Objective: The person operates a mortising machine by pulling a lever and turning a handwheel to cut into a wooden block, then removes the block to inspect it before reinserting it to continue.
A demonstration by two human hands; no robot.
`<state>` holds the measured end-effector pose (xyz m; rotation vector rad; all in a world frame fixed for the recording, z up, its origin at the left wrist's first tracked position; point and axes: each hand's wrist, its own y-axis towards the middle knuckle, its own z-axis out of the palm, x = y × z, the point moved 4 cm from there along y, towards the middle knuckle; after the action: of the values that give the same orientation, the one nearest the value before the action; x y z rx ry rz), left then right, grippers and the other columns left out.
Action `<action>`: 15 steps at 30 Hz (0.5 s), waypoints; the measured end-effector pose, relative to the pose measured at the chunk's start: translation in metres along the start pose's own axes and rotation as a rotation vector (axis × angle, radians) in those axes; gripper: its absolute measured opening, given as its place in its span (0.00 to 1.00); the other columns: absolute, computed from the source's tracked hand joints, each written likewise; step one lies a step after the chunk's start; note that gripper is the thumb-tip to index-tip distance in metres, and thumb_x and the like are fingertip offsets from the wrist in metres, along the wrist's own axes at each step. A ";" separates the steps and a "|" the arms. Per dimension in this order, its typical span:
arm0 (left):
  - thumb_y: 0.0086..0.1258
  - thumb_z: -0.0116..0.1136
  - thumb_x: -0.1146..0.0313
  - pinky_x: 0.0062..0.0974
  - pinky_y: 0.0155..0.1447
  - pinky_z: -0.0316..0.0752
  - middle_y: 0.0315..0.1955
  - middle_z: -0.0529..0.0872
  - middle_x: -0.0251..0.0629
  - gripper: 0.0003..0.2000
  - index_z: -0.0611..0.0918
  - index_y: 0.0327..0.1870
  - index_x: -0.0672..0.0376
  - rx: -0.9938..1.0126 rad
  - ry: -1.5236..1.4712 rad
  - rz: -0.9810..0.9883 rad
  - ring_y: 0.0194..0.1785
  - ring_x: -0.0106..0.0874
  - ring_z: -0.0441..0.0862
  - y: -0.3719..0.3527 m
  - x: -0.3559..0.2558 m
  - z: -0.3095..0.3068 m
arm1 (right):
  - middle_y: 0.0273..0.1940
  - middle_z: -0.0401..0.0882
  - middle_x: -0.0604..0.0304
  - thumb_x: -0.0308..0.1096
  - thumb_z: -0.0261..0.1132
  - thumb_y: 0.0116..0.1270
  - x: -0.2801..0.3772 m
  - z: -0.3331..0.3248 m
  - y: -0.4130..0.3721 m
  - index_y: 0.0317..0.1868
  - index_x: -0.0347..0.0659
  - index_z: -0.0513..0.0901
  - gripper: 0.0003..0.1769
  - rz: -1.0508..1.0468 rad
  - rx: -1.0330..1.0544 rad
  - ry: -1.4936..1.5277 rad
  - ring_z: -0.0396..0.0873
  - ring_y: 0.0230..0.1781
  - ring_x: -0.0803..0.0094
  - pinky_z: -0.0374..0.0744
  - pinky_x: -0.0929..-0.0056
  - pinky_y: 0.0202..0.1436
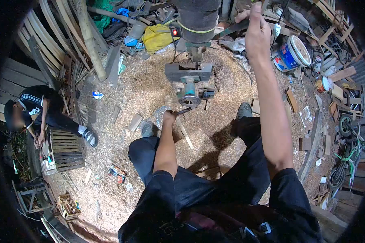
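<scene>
In front of me stands a drill-press-like machine (197, 24) with a dark column and a vise-like clamp (188, 72) under its head. A round handwheel (189, 101) faces me at the front of the clamp. My left hand (169, 117) is closed on a short dark handle (184, 110) beside the handwheel. High on the right, my right hand (257, 38) is raised with its fingers curled around the end of a dark lever (235, 27) that runs from the machine head. The grip itself is partly hidden by the hand.
Wood shavings (129, 101) cover the floor, with loose wood offcuts (135, 122) near my feet. Another person (36, 105) sits at the left by a slatted crate (67, 148). Paint buckets (294, 52) and a small green bike (344, 158) are on the right.
</scene>
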<state>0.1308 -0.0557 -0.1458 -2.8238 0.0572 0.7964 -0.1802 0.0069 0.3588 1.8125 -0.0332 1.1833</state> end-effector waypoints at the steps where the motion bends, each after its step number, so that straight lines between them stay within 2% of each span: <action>1: 0.59 0.61 0.49 0.41 0.51 0.79 0.36 0.86 0.58 0.25 0.85 0.40 0.68 0.091 0.036 0.030 0.43 0.47 0.86 0.005 -0.002 0.004 | 0.23 0.75 0.64 0.52 0.47 0.77 0.001 0.001 0.003 0.25 0.40 0.75 0.28 0.039 0.008 0.080 0.72 0.25 0.76 0.69 0.78 0.35; 2: 0.59 0.61 0.50 0.40 0.50 0.79 0.36 0.86 0.58 0.25 0.84 0.42 0.68 0.183 0.073 0.059 0.43 0.46 0.86 0.009 -0.005 0.009 | 0.20 0.73 0.64 0.52 0.45 0.78 -0.001 0.002 0.007 0.22 0.42 0.73 0.29 0.079 0.016 0.160 0.71 0.21 0.74 0.69 0.78 0.29; 3: 0.61 0.61 0.56 0.38 0.43 0.80 0.30 0.87 0.54 0.20 0.83 0.40 0.69 0.263 0.065 0.045 0.37 0.45 0.86 0.010 -0.012 0.019 | 0.24 0.75 0.61 0.48 0.51 0.76 -0.020 0.003 0.008 0.26 0.40 0.72 0.23 0.081 0.027 0.207 0.72 0.21 0.73 0.71 0.77 0.27; 6: 0.62 0.61 0.65 0.34 0.35 0.78 0.24 0.85 0.47 0.12 0.81 0.33 0.68 0.297 -0.313 -0.138 0.31 0.40 0.85 -0.034 -0.075 -0.019 | 0.31 0.81 0.62 0.46 0.51 0.76 -0.011 -0.001 0.004 0.31 0.35 0.79 0.24 0.035 0.051 0.097 0.73 0.37 0.76 0.69 0.74 0.49; 9: 0.60 0.60 0.71 0.32 0.31 0.76 0.19 0.82 0.39 0.07 0.78 0.27 0.65 0.078 -0.427 0.173 0.28 0.37 0.83 -0.048 -0.085 -0.015 | 0.31 0.80 0.62 0.40 0.51 0.74 0.001 -0.002 0.001 0.31 0.34 0.78 0.19 0.035 0.003 -0.043 0.73 0.36 0.74 0.69 0.75 0.48; 11: 0.59 0.61 0.71 0.31 0.33 0.76 0.23 0.84 0.43 0.07 0.80 0.29 0.66 0.138 -0.613 0.149 0.31 0.36 0.84 -0.045 -0.085 -0.007 | 0.27 0.75 0.65 0.39 0.54 0.73 -0.005 0.000 -0.002 0.29 0.35 0.76 0.17 0.078 0.005 0.103 0.70 0.28 0.79 0.69 0.77 0.36; 12: 0.58 0.63 0.70 0.31 0.36 0.77 0.26 0.85 0.47 0.09 0.81 0.32 0.67 0.146 -0.453 0.148 0.33 0.36 0.85 -0.048 -0.086 -0.001 | 0.24 0.72 0.67 0.38 0.55 0.73 -0.009 0.001 -0.004 0.29 0.36 0.75 0.16 0.097 0.005 0.175 0.68 0.24 0.81 0.69 0.78 0.30; 13: 0.57 0.64 0.69 0.32 0.39 0.78 0.30 0.87 0.52 0.11 0.83 0.35 0.68 0.155 -0.293 0.149 0.36 0.35 0.85 -0.064 -0.109 -0.025 | 0.25 0.72 0.67 0.37 0.53 0.72 -0.009 0.000 -0.011 0.27 0.36 0.74 0.16 0.082 0.004 0.161 0.67 0.25 0.80 0.68 0.77 0.31; 15: 0.57 0.65 0.67 0.33 0.42 0.78 0.33 0.87 0.53 0.12 0.84 0.38 0.66 0.161 -0.201 0.263 0.38 0.37 0.86 -0.062 -0.111 -0.010 | 0.26 0.71 0.65 0.35 0.50 0.71 -0.006 -0.004 -0.036 0.25 0.36 0.74 0.17 0.043 0.006 0.133 0.67 0.27 0.77 0.67 0.77 0.34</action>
<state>0.0471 0.0004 -0.0686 -2.6023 0.4484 1.0748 -0.1694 0.0274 0.3301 1.7421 0.0078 1.3335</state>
